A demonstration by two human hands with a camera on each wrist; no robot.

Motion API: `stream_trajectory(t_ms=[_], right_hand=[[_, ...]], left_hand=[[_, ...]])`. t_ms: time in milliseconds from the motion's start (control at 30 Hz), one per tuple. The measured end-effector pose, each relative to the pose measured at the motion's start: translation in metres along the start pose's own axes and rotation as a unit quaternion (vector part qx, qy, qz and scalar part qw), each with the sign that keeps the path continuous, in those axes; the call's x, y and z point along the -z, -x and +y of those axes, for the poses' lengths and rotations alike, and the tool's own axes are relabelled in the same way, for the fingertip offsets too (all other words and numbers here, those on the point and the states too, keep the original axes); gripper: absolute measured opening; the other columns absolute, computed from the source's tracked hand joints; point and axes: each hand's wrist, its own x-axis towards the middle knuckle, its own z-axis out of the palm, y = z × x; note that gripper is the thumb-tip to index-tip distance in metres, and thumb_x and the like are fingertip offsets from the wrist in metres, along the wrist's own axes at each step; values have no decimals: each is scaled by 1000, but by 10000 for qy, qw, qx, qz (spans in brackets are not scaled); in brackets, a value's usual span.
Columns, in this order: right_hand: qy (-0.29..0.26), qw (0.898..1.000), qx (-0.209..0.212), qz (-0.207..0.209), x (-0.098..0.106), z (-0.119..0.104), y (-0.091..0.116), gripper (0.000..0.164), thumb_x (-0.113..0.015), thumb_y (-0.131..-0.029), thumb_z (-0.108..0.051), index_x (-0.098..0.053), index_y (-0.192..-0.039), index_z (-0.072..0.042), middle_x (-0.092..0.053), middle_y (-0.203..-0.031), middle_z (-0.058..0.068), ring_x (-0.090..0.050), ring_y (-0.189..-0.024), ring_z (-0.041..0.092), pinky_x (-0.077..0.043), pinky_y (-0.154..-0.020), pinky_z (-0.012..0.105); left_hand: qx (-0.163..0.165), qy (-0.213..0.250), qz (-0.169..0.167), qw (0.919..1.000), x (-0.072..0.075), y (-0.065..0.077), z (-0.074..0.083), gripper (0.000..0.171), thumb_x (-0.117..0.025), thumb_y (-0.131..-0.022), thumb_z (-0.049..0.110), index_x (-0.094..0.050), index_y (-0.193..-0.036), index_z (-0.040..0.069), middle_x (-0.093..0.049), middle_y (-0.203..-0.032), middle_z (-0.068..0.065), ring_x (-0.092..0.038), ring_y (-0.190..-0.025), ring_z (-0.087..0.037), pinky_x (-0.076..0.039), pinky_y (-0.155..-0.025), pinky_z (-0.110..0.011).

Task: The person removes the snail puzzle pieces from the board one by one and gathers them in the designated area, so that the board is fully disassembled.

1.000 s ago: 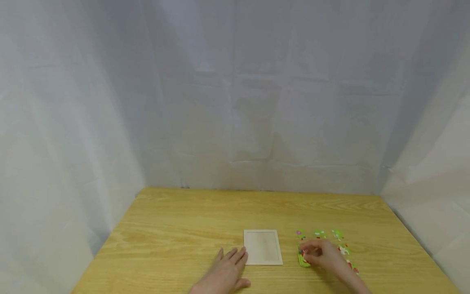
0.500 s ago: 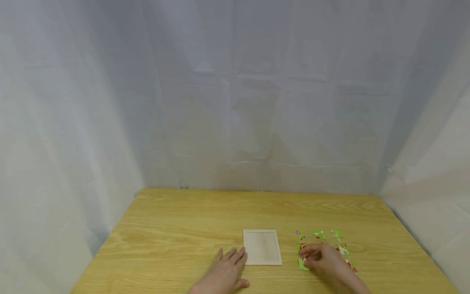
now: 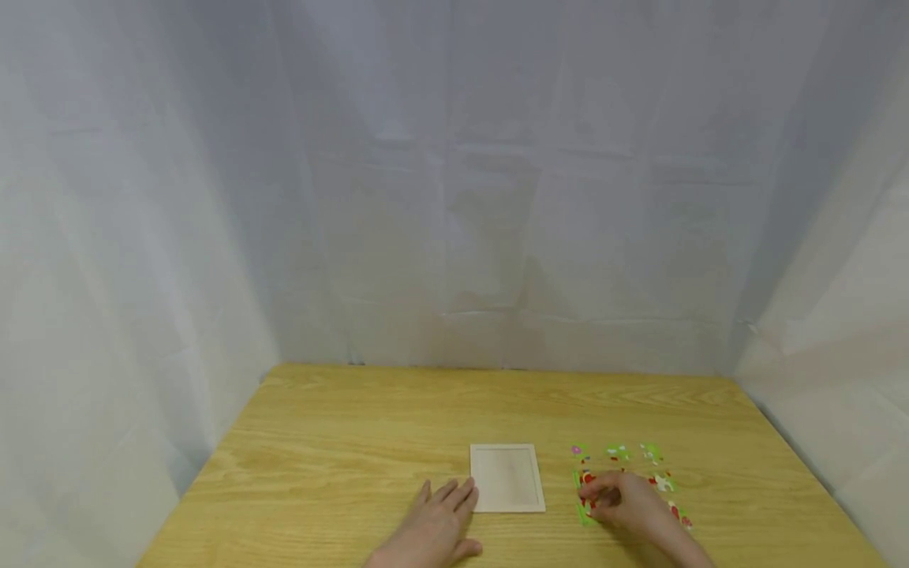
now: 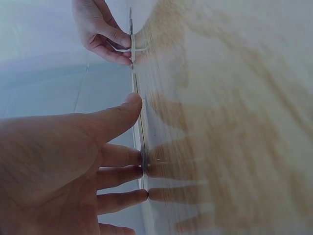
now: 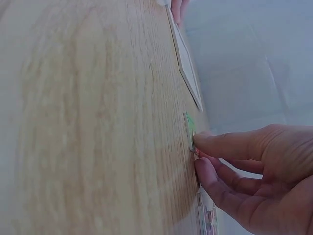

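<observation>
My left hand (image 3: 435, 525) lies flat with fingers spread, its fingertips at the left edge of a pale wooden puzzle tray (image 3: 503, 446). In the left wrist view the same hand (image 4: 73, 166) has straight fingers reaching the tray's edge. To the right of the tray, my right hand (image 3: 632, 505) pinches a green and red jigsaw puzzle piece (image 3: 584, 514) low at the tabletop, with thumb and curled fingers. The right wrist view has this piece (image 5: 189, 128) nearly flat against the wood, its far part hidden behind the fingertips.
Several more jigsaw pieces (image 3: 619, 453) lie in loose rows behind and right of the right hand, partly covered by it. A wooden table (image 3: 355, 426) carries everything. White sheeting (image 3: 454, 197) hangs behind it and along both sides.
The right hand has lowered slightly toward me, and the tilted piece in its fingers now lies flatter on the table. My left hand and the tray have stayed in place.
</observation>
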Motion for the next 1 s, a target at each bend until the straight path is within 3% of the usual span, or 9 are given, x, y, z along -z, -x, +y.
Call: stream_trajectory(t_ms=[300, 533, 767, 1000], right_hand=[[160, 9998, 77, 17, 2, 0, 0, 17, -76, -85, -5, -76, -101, -7, -74, -95, 2, -61, -75, 0, -52, -65, 21], [101, 9990, -125, 421, 12, -12, -7, 17, -73, -93, -15, -75, -107, -6, -74, -95, 5, -66, -77, 13, -54, -52, 26], [528, 9941, -92, 946, 26, -30, -20, 17, -69, -96, -13, -75, -111, -7, -74, -103, 5, -67, -84, 18, -55, -65, 25], [864, 9875, 108, 1317, 36, -37, -29, 17, -68, -96, -10, -75, -112, -7, -74, -106, 8, -69, -84, 20, -53, -59, 22]], left_hand=[[-57, -51, 27, 10000, 0, -1, -2, 72, -58, -94, 57, -52, -148, 9, -48, -155, -6, -48, -139, -29, -42, -109, -60], [-153, -119, 39, 9998, 0, -1, -6, 71, -58, -94, 57, -53, -147, 10, -50, -153, -6, -50, -138, -29, -42, -109, -60], [-300, -38, 257, 9992, 2, -3, -11, 62, -58, -96, 54, -59, -141, 11, -56, -147, -6, -52, -135, -27, -42, -109, -59], [-362, -146, 448, 9982, 2, -5, -15, 58, -60, -97, 52, -62, -138, 11, -59, -143, -5, -55, -131, -25, -45, -107, -57]])
